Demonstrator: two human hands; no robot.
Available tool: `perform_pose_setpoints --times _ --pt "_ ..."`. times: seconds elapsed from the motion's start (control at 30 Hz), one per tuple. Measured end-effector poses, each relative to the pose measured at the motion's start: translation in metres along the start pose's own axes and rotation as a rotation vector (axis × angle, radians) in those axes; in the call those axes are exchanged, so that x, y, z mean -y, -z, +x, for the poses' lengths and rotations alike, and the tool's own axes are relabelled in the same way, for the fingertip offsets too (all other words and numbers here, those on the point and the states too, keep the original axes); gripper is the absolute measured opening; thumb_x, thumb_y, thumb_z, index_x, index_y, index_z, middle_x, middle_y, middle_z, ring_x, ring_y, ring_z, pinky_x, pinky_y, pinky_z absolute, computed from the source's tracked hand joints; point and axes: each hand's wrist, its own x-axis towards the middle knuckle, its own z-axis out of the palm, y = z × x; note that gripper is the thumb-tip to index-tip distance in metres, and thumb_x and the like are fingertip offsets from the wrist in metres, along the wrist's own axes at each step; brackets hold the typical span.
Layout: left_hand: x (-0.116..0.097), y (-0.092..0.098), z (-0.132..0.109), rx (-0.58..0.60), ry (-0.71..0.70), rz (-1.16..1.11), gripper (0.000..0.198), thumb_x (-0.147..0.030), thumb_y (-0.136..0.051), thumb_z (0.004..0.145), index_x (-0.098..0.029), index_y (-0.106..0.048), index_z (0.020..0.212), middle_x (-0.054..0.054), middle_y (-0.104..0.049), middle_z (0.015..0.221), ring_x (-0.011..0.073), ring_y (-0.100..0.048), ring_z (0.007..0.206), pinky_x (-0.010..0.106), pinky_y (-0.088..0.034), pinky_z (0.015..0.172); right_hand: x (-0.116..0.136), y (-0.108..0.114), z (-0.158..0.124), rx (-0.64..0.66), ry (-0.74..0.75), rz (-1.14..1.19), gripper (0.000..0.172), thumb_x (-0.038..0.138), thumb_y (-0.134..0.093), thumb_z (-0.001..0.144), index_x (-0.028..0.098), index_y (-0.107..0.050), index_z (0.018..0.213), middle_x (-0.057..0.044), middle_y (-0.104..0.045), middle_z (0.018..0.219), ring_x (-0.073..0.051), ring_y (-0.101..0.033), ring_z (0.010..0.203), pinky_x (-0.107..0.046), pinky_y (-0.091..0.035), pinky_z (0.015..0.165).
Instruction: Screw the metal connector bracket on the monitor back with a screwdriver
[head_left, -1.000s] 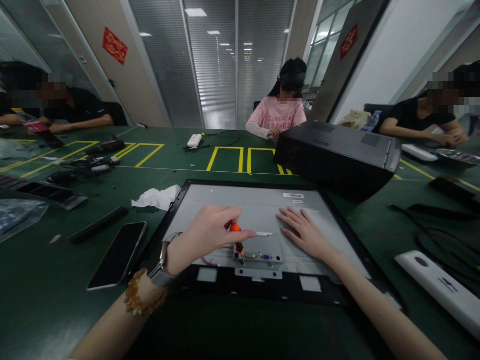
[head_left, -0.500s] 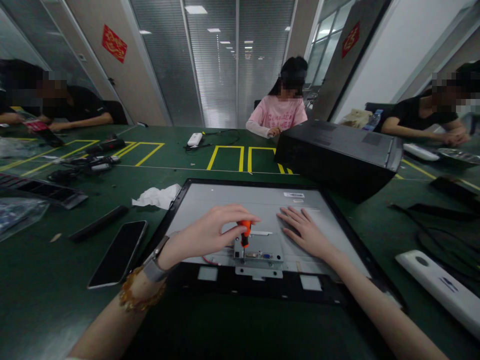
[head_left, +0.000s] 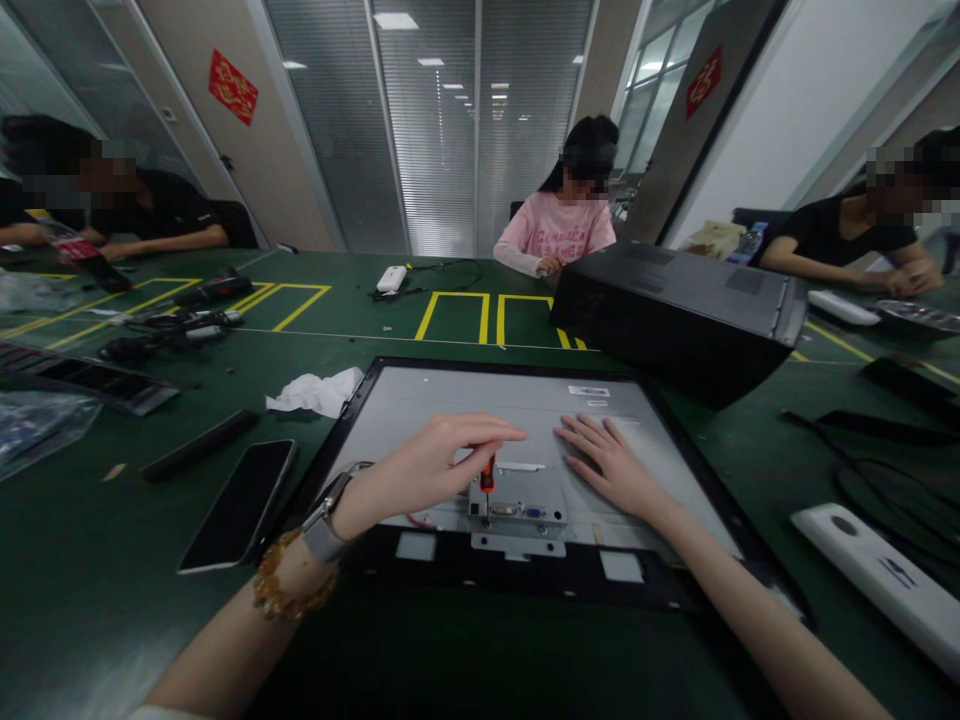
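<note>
My left hand [head_left: 442, 460] is closed on the top of a small orange-and-black screwdriver [head_left: 488, 474], its fingers hiding most of the handle. The tool stands upright, its tip down at the port edge of a metal bracket box [head_left: 551, 490] with a blue video port. That box sits on the grey back of a flat display panel [head_left: 420, 400] with a black frame, lying on the table. On the right part of the panel, my right hand [head_left: 607, 462] rests flat with fingers spread, holding nothing.
Left of the panel lie a phone [head_left: 238, 505], a black bar [head_left: 199, 445] and a crumpled tissue [head_left: 315, 392]. Behind it on the right is a large black casing [head_left: 675, 310]. A white power strip [head_left: 877, 570] lies at right. Several people sit around the green table [head_left: 90, 610].
My left hand has turned over the screwdriver, its fingers stretching further across the top and covering more of the handle. My right hand stays in place.
</note>
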Motion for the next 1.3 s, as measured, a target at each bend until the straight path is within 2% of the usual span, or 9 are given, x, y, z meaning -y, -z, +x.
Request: perform_pose_setpoints --times 0.13,0.3,0.43,0.67,0.73,0.83,0.9,1.03,1.3 --pt "-0.002 -0.002 0.000 0.048 0.052 -0.065 0.036 -0.008 -0.037 0.092 -0.017 -0.065 0.113 0.006 -0.070 0.110 0.0159 -0.066 0.098 0.031 -0.052 0.086 0.000 0.000 0.000 -0.001 -0.001 0.001 0.048 0.045 -0.038 0.100 0.029 -0.044 0.146 -0.006 -0.041 0.154 -0.029 -0.031 0.143 -0.059 -0.021 0.115" --pt "-0.002 -0.017 -0.001 0.038 0.211 -0.194 0.020 -0.029 -0.052 0.096 -0.016 -0.066 0.089 0.001 -0.068 0.075 0.0116 -0.061 0.064 0.022 -0.047 0.060 -0.001 -0.001 -0.001 0.000 0.005 -0.004 0.048 0.044 -0.038 0.100 0.029 -0.043 0.146 -0.006 -0.040 0.154 -0.028 -0.030 0.144 -0.058 -0.021 0.115" --pt "0.000 -0.030 -0.002 -0.001 0.238 -0.425 0.019 -0.026 -0.041 0.099 -0.017 -0.057 0.095 -0.002 -0.060 0.066 0.0107 -0.055 0.060 0.023 -0.045 0.058 -0.003 -0.002 -0.001 -0.008 0.004 0.006 0.048 0.044 -0.039 0.100 0.029 -0.043 0.146 -0.006 -0.040 0.154 -0.028 -0.031 0.144 -0.059 -0.021 0.115" --pt "0.000 -0.037 -0.003 -0.026 0.236 -0.989 0.022 -0.007 -0.046 0.067 -0.020 -0.041 0.084 -0.006 -0.046 0.071 0.0092 -0.044 0.059 0.022 -0.035 0.054 -0.003 -0.002 -0.001 -0.012 0.012 0.003 0.049 0.044 -0.039 0.100 0.028 -0.044 0.146 -0.007 -0.041 0.153 -0.029 -0.032 0.143 -0.059 -0.021 0.115" --pt "0.002 -0.040 -0.002 -0.019 0.212 -1.076 0.021 -0.008 -0.049 0.067 -0.020 -0.039 0.081 -0.006 -0.045 0.070 0.0088 -0.041 0.058 0.022 -0.034 0.053 -0.003 -0.001 -0.001 -0.011 0.015 0.000 0.049 0.044 -0.039 0.100 0.028 -0.044 0.146 -0.007 -0.041 0.153 -0.029 -0.032 0.143 -0.059 -0.022 0.115" --pt "0.006 -0.049 -0.002 -0.039 0.212 -1.066 0.018 -0.021 -0.055 0.084 -0.019 -0.041 0.073 -0.007 -0.041 0.059 0.0077 -0.035 0.049 0.021 -0.030 0.049 -0.003 -0.002 -0.001 -0.009 0.018 -0.003 0.049 0.044 -0.039 0.101 0.027 -0.043 0.146 -0.007 -0.041 0.154 -0.029 -0.032 0.143 -0.059 -0.021 0.115" --pt "0.009 -0.056 -0.003 -0.112 0.211 -0.981 0.040 -0.037 -0.051 0.095 -0.019 -0.041 0.061 -0.007 -0.038 0.050 0.0065 -0.031 0.043 0.021 -0.026 0.044 -0.003 -0.002 -0.001 -0.009 0.018 -0.003 0.049 0.043 -0.039 0.101 0.027 -0.043 0.146 -0.007 -0.041 0.154 -0.029 -0.031 0.143 -0.059 -0.021 0.115" --pt "0.015 -0.064 -0.002 -0.259 0.155 -0.967 0.063 -0.052 -0.054 0.094 -0.019 -0.036 0.044 -0.007 -0.032 0.036 0.0051 -0.031 0.032 0.021 -0.023 0.037 -0.003 -0.002 -0.001 -0.005 0.016 -0.005 0.048 0.043 -0.039 0.101 0.027 -0.044 0.146 -0.007 -0.041 0.154 -0.029 -0.031 0.144 -0.059 -0.021 0.115" --pt "0.015 -0.061 0.004 -0.320 0.141 -1.018 0.070 -0.056 -0.048 0.096 -0.019 -0.032 0.039 -0.006 -0.026 0.033 0.0047 -0.024 0.030 0.022 -0.018 0.037 -0.001 0.000 0.000 0.006 0.006 -0.006 0.049 0.044 -0.038 0.101 0.026 -0.044 0.146 -0.008 -0.041 0.154 -0.029 -0.031 0.143 -0.060 -0.021 0.115"
